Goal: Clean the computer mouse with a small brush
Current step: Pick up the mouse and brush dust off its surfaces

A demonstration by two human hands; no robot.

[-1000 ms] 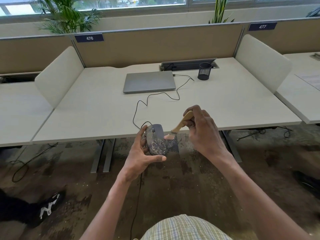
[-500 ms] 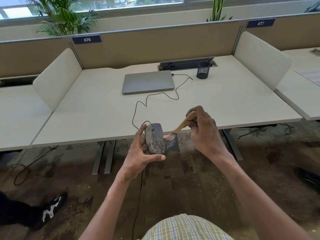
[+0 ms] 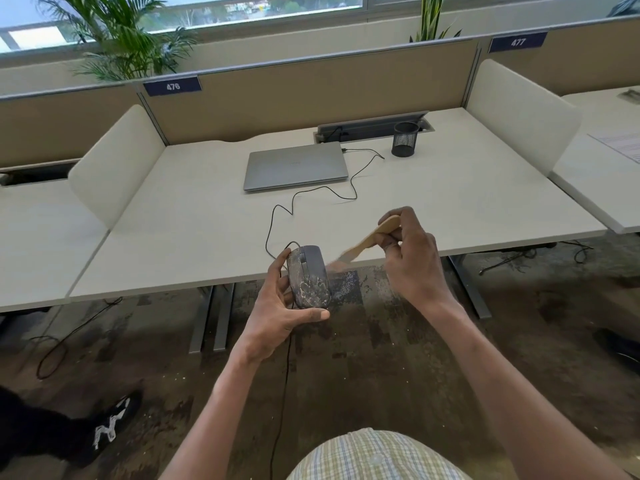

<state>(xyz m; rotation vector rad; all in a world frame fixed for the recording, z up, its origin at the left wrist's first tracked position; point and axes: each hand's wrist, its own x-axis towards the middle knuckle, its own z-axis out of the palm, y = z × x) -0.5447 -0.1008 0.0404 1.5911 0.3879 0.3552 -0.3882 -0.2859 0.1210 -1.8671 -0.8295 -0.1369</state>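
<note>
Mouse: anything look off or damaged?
The mouse, gripped in the left hand past the desk edge, is mottled with pale grime over most of its top. No breakage shows. The brush in the right hand is motion-blurred at its bristle end beside the mouse.

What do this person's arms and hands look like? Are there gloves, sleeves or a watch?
Both arms are bare from the bottom edge of the picture up to the fingers: no sleeves show, no gloves, and no watch, ring or bracelet can be seen on the left hand or the right hand. The only clothing in view is a pale checked garment of yellow, green and blue lines at the bottom.
</note>
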